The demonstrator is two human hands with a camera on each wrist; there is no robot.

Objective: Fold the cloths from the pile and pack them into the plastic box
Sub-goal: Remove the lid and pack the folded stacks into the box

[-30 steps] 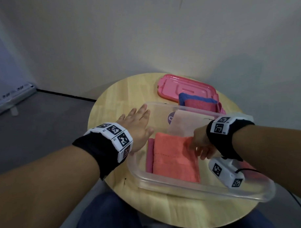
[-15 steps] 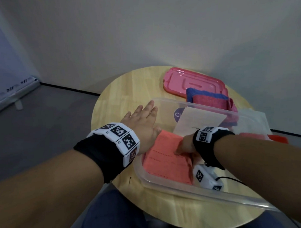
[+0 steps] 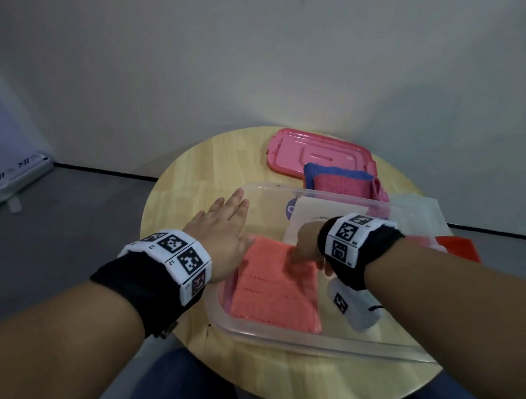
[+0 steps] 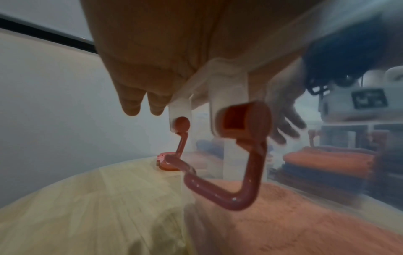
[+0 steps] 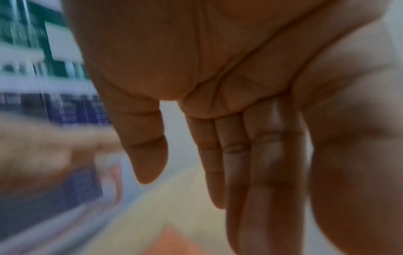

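A clear plastic box (image 3: 335, 344) stands on the round wooden table (image 3: 192, 184). A folded orange cloth (image 3: 271, 291) lies flat in its left half, also showing through the wall in the left wrist view (image 4: 305, 220). My left hand (image 3: 223, 221) rests flat over the box's left end, fingers straight, above the red latch handle (image 4: 231, 174). Inside the box, my right hand (image 3: 302, 245) touches the cloth's far part; the right wrist view shows its fingers (image 5: 235, 163) straight and holding nothing. The pile of blue and pink cloths (image 3: 338, 181) sits behind the box.
A pink lid (image 3: 313, 151) lies at the table's back, partly under the pile. A white paper label (image 3: 313, 215) lies in the box's far part. Something red (image 3: 457, 247) shows beyond the box at the right. The wall stands close behind the table.
My right hand has slid left from the orange cloth's right edge onto its far part. The left hand has stayed on the box's left end.
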